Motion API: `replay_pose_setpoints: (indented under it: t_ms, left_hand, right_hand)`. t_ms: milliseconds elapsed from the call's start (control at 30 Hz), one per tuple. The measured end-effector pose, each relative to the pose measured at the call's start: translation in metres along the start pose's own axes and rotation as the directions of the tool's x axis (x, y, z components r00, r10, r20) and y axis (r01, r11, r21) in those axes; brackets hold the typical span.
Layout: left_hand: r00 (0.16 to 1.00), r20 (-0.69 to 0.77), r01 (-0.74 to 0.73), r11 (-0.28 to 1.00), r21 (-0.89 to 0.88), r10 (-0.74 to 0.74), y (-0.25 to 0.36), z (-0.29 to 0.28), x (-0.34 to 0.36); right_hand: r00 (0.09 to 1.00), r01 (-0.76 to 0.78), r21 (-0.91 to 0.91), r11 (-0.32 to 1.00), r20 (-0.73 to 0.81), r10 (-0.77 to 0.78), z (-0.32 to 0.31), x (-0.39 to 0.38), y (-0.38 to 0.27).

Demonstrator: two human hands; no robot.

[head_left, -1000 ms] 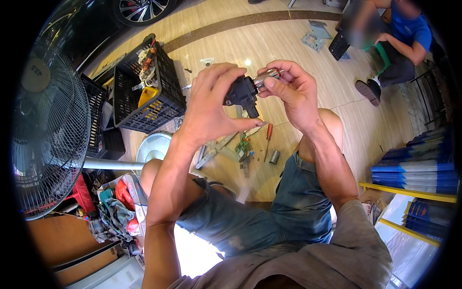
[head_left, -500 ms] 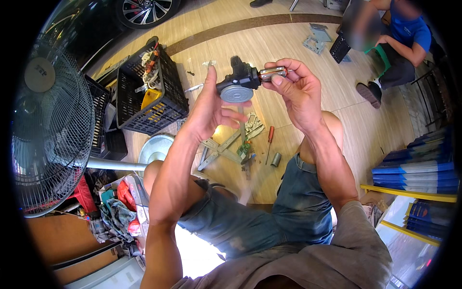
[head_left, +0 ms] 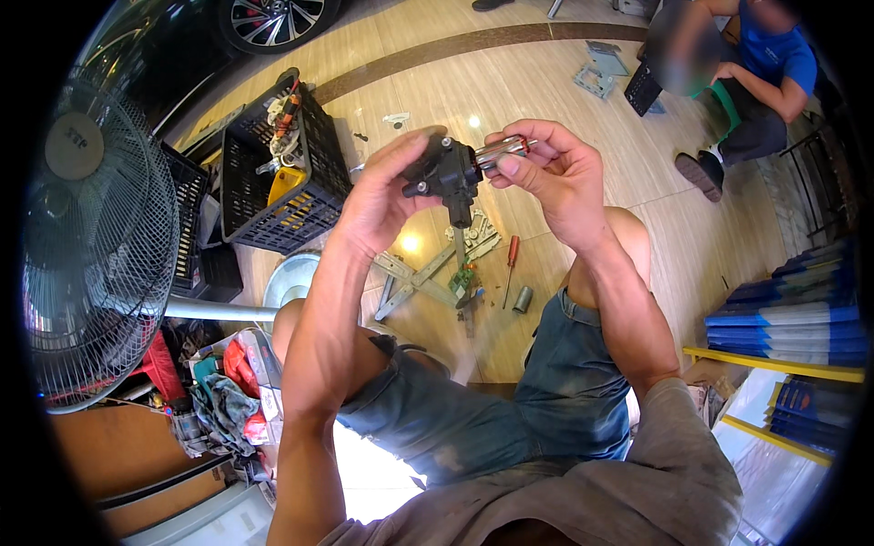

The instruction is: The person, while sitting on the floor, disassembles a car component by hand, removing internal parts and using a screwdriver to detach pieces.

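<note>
My left hand [head_left: 375,202] is closed round a black gearbox housing [head_left: 453,175], which has pale screw heads and a stub hanging from its lower side. A shiny metal motor armature [head_left: 499,153], with reddish windings at its ends, sticks out of the housing's right side. My right hand [head_left: 566,187] pinches this armature between thumb and fingers. Below the hands, on the floor, lie a flat metal scissor-type linkage [head_left: 428,280], a red-handled screwdriver [head_left: 512,259], a grey metal cylinder [head_left: 522,299] and a small green circuit board [head_left: 462,279].
At the left, a standing fan [head_left: 100,227] is close beside a black plastic crate [head_left: 282,214] of parts. A round pale base [head_left: 289,273] sits near my left knee. Blue stacked packs [head_left: 792,332] fill a shelf at right. Another person [head_left: 774,55] sits at the far right.
The gearbox housing has been turned over, so its round grey disc no longer shows and the screwed side faces me. My left fingers have closed round it. The armature now tilts up to the right.
</note>
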State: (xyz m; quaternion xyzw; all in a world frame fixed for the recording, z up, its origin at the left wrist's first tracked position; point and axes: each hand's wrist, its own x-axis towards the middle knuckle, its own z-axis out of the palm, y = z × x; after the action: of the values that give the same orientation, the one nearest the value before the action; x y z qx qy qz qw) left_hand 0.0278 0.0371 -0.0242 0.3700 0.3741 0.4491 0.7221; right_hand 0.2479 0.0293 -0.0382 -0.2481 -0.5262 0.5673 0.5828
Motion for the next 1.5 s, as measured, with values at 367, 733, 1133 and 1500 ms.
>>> replay_pose_setpoints:
  t_ms: [367,733,1133,1500]
  left_hand:
    - [0.964,0.02,-0.263,0.964,-0.031,0.264,0.001,0.0,-0.007]
    - [0.971,-0.164,-0.149,0.978,0.147,0.172,-0.012,0.002,-0.001]
    - [0.99,0.125,-0.079,0.991,0.107,0.065,-0.016,0.005,-0.002]
    - [0.988,0.051,-0.152,0.967,0.203,0.145,-0.018,0.007,-0.003]
  right_hand:
    - [0.988,-0.087,-0.068,0.994,-0.135,0.077,0.001,0.005,0.011]
    - [0.991,0.032,0.095,0.995,-0.13,-0.02,0.01,0.006,0.013]
    - [0.993,0.021,0.051,0.998,-0.12,-0.015,0.0,0.006,0.0]
    - [0.997,0.038,-0.129,0.991,-0.067,-0.047,-0.011,0.008,-0.007]
